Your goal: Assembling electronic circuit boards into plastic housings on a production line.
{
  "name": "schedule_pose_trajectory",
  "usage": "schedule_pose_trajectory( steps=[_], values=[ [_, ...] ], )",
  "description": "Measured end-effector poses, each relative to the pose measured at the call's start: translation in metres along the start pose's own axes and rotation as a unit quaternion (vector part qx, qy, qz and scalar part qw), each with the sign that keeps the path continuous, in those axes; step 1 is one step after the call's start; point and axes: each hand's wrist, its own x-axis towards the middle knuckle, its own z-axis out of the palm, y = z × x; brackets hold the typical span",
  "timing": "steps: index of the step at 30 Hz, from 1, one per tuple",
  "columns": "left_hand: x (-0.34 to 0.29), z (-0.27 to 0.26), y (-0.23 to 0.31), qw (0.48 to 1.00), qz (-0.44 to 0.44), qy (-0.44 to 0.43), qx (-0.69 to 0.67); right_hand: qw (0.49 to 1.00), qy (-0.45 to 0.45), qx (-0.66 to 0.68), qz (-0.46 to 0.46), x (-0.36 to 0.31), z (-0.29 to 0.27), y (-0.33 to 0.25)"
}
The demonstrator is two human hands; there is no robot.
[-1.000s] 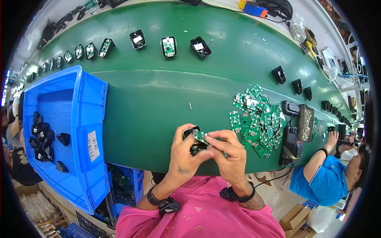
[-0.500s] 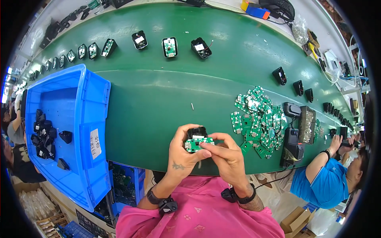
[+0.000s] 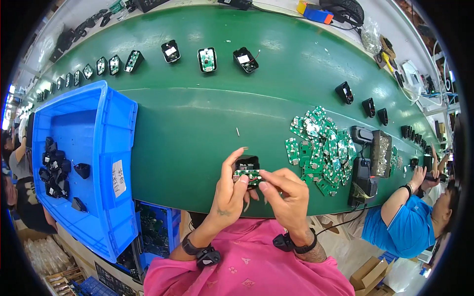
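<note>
Just above the table's near edge, my left hand (image 3: pixel 226 191) holds a small black plastic housing (image 3: pixel 247 161) with its open side up. A green circuit board (image 3: pixel 253 173) lies tilted across the housing's near part, under my left thumb. My left index finger points up, off the housing. My right hand (image 3: pixel 287 196) is closed in a pinch at the board's right end, fingertips on or right beside it. Whether a wire or other small part is between those fingertips cannot be made out.
To the right lie a heap of green circuit boards (image 3: pixel 321 153), a black power tool (image 3: pixel 362 177) and a tray of small metal parts (image 3: pixel 380 157). A blue crate (image 3: pixel 118 153) with black housings stands left. Housings line the far side (image 3: pixel 207 60). A co-worker in blue (image 3: pixel 410 222) sits right.
My left index finger has lifted away from the housing, and my left thumb has come onto the board. My right fingers have moved from the board's middle to its right end.
</note>
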Motion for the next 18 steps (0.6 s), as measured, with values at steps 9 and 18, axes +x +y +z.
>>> schedule_pose_trajectory(
  steps=[9, 18],
  values=[
    [-0.006, 0.007, -0.01, 0.989, 0.054, -0.021, 0.136, 0.987, -0.02, 0.144, 0.065, -0.002, 0.008, 0.001],
    [-0.005, 0.008, -0.01, 0.977, 0.159, 0.018, 0.139, 0.986, 0.053, -0.113, -0.112, -0.006, 0.004, -0.01]
  ],
)
